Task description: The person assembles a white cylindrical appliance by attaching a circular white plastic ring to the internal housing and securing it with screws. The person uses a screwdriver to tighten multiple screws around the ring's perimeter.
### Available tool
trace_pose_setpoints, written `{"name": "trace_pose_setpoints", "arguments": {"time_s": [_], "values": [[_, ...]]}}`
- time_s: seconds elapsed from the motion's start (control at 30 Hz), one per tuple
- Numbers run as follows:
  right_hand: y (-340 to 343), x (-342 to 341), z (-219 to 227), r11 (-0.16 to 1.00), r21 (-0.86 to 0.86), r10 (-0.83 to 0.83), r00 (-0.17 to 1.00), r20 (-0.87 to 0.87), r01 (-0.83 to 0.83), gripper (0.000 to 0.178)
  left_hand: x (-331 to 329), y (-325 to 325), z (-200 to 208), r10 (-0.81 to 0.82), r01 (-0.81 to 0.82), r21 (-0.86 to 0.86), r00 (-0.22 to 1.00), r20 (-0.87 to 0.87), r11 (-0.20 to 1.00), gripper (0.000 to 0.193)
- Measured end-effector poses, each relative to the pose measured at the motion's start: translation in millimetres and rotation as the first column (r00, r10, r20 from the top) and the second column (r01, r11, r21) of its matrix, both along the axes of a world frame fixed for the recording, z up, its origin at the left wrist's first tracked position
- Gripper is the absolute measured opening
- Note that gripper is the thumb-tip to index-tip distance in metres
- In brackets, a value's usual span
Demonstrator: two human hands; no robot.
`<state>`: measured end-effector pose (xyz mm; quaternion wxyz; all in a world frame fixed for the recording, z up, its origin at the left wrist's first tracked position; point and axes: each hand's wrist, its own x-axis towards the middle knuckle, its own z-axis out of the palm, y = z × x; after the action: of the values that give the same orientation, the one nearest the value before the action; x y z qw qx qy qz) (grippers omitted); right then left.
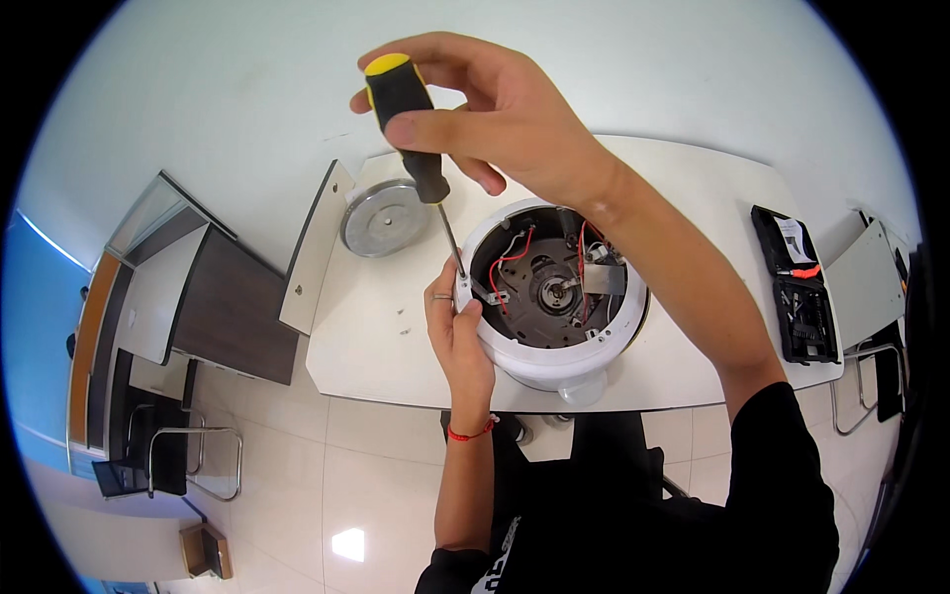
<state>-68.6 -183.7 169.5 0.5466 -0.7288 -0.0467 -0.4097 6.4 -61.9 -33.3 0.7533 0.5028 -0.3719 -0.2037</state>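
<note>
Seemingly midway, metal disc (384, 220) lying apart and red wiring (494, 273) exposed but white rim (554, 357) left in place, right hand's (495, 119) grip is around the screwdriver (401, 104), tip at the rim, while left hand (458, 332) clasps the open housing (534, 376) on the desk (366, 346).

Bright light; glare on floor (381, 465); bent edges, black corners.

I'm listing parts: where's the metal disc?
In the head view, the disc lies on the table at upper left, left of the appliance and beyond the left hand.
</note>
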Motion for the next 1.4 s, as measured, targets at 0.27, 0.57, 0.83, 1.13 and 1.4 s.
{"name": "trace_pose_setpoints", "arguments": {"time_s": [0.27,0.57,0.83,1.13,1.4], "values": [[-1.6,0.4,-0.6,0.992,-0.003,-0.128,0.99,-0.065,0.128,0.041,1.5,-0.2,-0.4,-0.014,0.014,-0.008,1.0,0.007,1.0,0.062],[-2.9,-0.6,-1.0,0.977,-0.129,-0.181,0.981,-0.07,0.171,0.039,2.1,-1.0,-3.6,0.001,-0.001,0.0,1.0,0.026,1.0,0.062],[-8.8,-0.4,0.4,0.999,-0.04,0.008,1.0,-0.013,-0.008,0.039,1.8,0.0,-1.9,0.004,-0.005,0.013,0.999,0.049,1.0,0.062],[-10.5,-0.5,-2.3,0.998,0.028,0.056,0.997,-0.053,-0.055,0.045,0.8,0.2,-1.8,-0.014,0.014,0.015,1.0,0.02,1.0,0.063],[-10.3,-4.4,-2.1,0.995,0.083,0.059,0.998,-0.018,-0.058,0.045,-0.7,-1.2,-0.3,-0.022,0.022,0.003,1.0,0.019,1.0,0.063]]}}
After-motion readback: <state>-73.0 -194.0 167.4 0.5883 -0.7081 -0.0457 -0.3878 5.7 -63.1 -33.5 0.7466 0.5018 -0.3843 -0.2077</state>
